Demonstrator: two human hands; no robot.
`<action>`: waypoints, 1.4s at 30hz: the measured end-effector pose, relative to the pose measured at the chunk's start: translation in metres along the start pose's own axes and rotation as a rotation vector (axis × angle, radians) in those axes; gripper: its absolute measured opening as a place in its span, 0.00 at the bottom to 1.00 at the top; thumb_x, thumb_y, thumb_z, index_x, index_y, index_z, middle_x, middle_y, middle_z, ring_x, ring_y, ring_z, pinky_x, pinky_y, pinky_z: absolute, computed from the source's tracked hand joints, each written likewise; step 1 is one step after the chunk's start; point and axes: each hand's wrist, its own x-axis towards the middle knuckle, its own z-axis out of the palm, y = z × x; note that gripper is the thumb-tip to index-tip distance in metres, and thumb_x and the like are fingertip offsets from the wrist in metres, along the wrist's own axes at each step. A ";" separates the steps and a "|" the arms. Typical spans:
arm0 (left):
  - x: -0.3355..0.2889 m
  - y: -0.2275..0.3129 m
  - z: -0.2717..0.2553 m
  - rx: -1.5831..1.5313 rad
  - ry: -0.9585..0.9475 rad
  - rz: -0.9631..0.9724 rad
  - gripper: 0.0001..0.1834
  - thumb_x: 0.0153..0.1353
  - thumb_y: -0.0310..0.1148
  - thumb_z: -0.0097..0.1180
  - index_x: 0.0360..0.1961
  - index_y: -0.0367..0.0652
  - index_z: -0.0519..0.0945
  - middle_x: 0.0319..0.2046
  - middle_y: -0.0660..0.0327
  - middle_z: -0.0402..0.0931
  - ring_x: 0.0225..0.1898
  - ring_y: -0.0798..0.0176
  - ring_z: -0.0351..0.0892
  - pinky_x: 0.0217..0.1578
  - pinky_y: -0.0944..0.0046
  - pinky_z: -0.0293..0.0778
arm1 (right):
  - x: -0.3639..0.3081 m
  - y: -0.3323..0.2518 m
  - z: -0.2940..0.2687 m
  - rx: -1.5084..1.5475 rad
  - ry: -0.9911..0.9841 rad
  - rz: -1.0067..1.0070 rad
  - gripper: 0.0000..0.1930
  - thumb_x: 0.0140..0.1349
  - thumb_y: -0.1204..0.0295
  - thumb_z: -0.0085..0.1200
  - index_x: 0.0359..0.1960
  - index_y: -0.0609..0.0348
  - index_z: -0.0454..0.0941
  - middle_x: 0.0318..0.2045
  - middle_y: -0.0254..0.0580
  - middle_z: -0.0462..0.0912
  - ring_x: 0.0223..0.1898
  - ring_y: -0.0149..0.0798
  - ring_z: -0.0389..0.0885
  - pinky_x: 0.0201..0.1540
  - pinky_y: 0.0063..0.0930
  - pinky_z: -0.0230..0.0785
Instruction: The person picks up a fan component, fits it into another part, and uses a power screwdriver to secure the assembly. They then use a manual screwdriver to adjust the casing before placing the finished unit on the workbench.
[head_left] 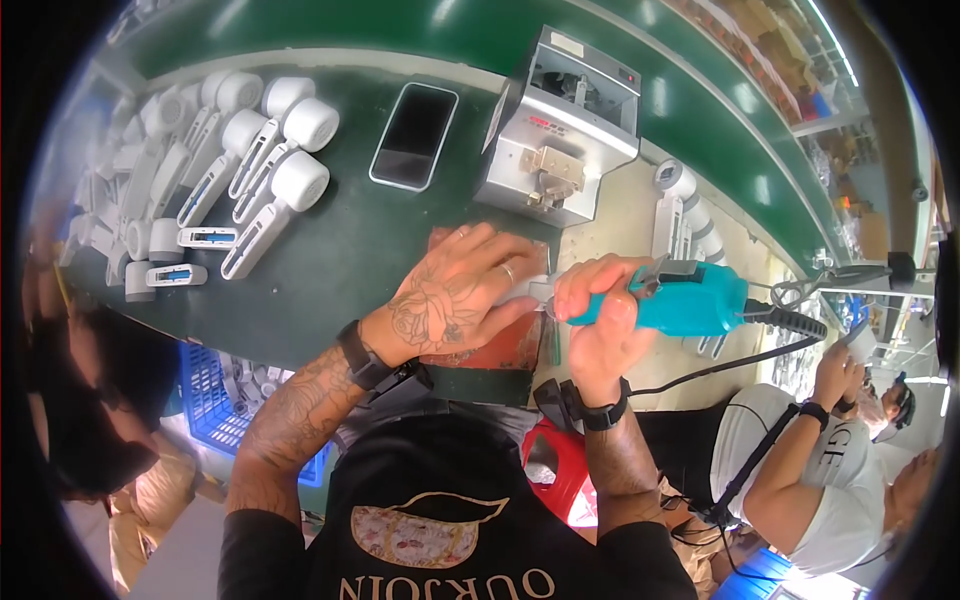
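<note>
My right hand (610, 325) is closed around a teal electric screwdriver (705, 300), which lies nearly level with its tip end pointing left. Fingers of my left hand (455, 290) are closed on a small white plastic part (532, 290), mostly hidden by the hand. The screwdriver's front end meets this part, and whether a screw is there I cannot make out. Both hands are over a worn reddish mat (490, 355) on the green bench top (350, 245). A black cable (690, 378) hangs from the screwdriver's rear.
Many white handles with round heads (300, 180) lie piled at the left. A phone (415, 137) and a silver bench machine (565, 130) stand beyond my hands. More white units (675, 205) are at the right. A blue crate (210, 400) sits below; co-workers flank me.
</note>
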 end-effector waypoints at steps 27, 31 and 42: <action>-0.159 -0.144 -0.291 -0.051 1.139 -0.776 0.26 0.64 0.34 0.58 0.64 0.42 0.74 0.53 0.55 0.78 0.47 0.66 0.77 0.46 0.65 0.73 | -0.073 -0.049 0.008 -0.071 0.302 -0.094 0.29 0.67 0.41 0.50 0.46 0.59 0.72 0.20 0.42 0.69 0.21 0.40 0.68 0.27 0.34 0.65; -0.164 -0.169 -0.326 0.194 1.021 -0.905 0.27 0.63 0.36 0.59 0.63 0.40 0.74 0.51 0.51 0.79 0.46 0.61 0.79 0.47 0.63 0.74 | -0.077 -0.045 0.005 -0.068 0.252 -0.088 0.30 0.66 0.40 0.50 0.47 0.59 0.72 0.20 0.42 0.70 0.22 0.41 0.68 0.28 0.35 0.65; -0.036 -0.058 -0.214 0.557 0.693 -0.277 0.17 0.61 0.26 0.62 0.51 0.37 0.78 0.45 0.53 0.81 0.47 0.52 0.81 0.49 0.56 0.75 | -0.076 -0.044 0.002 -0.169 0.335 -0.053 0.35 0.60 0.38 0.59 0.43 0.62 0.68 0.19 0.38 0.72 0.19 0.35 0.72 0.23 0.29 0.66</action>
